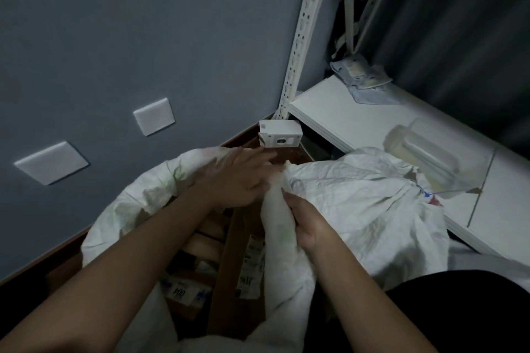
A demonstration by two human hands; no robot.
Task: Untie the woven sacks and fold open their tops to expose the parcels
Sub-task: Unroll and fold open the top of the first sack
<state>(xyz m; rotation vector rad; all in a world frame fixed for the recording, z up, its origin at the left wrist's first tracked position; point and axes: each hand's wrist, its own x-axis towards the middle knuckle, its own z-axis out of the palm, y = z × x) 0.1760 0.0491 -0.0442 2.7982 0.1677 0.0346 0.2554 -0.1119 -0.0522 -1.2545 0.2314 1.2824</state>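
White shelf board [352, 112] low at right, fixed to perforated upright post [298, 46]. Crumpled packets [358, 73] lie at board's far corner. Small white box [279, 133] sits in corner at post's foot. Pale tiled floor [493, 203] beside shelf; open sack [137, 198] and tied sack [364, 200] stand on floor, touching.

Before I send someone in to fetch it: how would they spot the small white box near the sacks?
Find the slotted shelf upright in the corner by the blue-grey wall. At its foot, just beyond the open woven sack, sits the small white box. Unlike the brown parcels inside the sack, it is white, with a dark round mark on its front.
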